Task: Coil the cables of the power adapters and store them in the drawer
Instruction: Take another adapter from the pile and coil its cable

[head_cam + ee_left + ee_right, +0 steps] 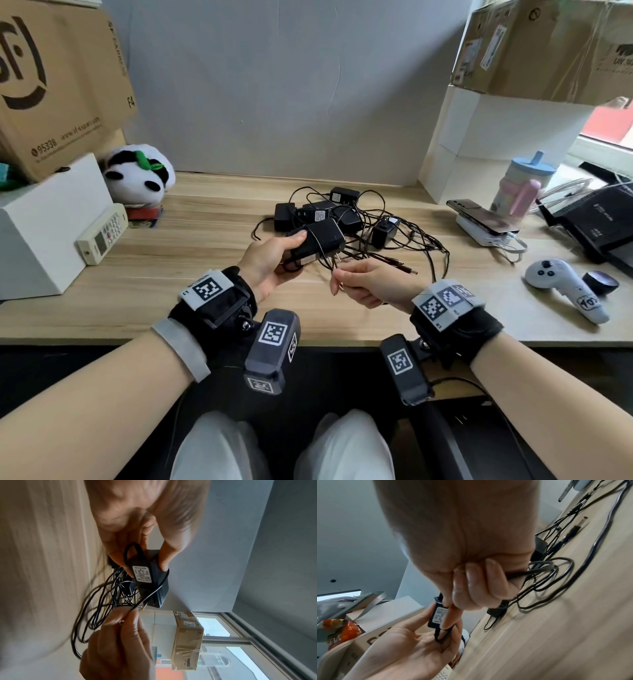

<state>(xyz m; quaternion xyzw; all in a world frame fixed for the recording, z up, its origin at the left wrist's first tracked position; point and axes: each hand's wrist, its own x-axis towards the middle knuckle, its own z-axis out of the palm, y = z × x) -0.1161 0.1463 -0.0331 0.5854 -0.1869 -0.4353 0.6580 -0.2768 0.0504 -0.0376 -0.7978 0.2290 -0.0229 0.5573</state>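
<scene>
Left hand: the left hand grips the held adapter by its body, thumb on the top face and fingers underneath, lifted just above the counter.
Right hand: the right hand pinches the held adapter's cable between thumb and fingertips just beside the plug prongs, with the other fingers curled in.
Held adapter, heading: its long axis runs from about 8 o'clock to 2 o'clock in the head view; the prong face is turned toward 5 o'clock, at the right hand, and the labelled face looks down toward the person.
Cable, state: one strand crosses the adapter's body, so winding looks barely started; the slack trails off toward 1 o'clock into the tangle.
Pile: the remaining adapters lie at 12 o'clock from the hands, near the middle of the counter, their leads loose and crossing one another.
Barrel plugs: two loose ends lie on the counter at about 2 o'clock of the right hand.
Progress: I judge this an early stage, since no adapter shows a finished coil.
Left to do: wrap this one, then each in the pile, then stow them.
Drawer: not visible in any view.
</scene>
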